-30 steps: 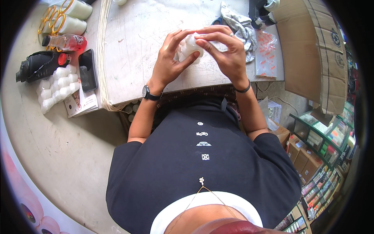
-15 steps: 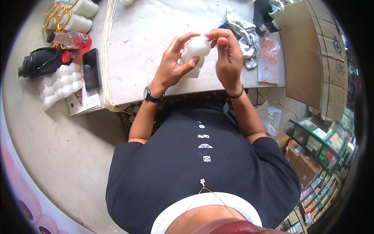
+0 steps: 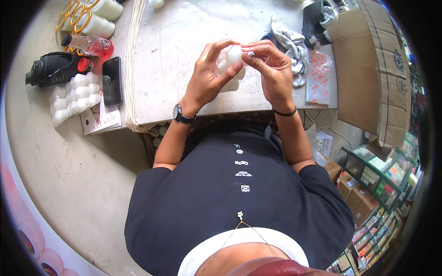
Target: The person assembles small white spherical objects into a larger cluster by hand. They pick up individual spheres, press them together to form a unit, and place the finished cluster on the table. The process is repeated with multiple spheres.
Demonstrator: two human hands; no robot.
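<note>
A white, rounded, lumpy piece that looks like a bubble candle (image 3: 233, 54) is held above the worktable. My left hand (image 3: 206, 76) grips it from the left, with the thumb across its near side and the index finger over the far side. My right hand (image 3: 275, 73) is closed at its right edge, thumb and index fingertips pinched together against the top. Whatever sits between those right fingertips is too small to make out. Part of the candle is hidden behind my fingers.
Left on the table (image 3: 179, 23) lie a cord bundle (image 3: 131, 83), a phone (image 3: 113, 82), white bubble candles (image 3: 78, 94), a black bottle (image 3: 55, 71), a red-drink bottle (image 3: 94, 45) and white cups (image 3: 96, 30). Rightward are a cloth (image 3: 294, 50), a clear bag (image 3: 318, 76) and a cardboard box (image 3: 361, 60).
My right thumb has come in toward the index finger, closing on the candle's right edge. My left hand keeps its hold while the candle turns slightly. The whole view has shifted a little.
</note>
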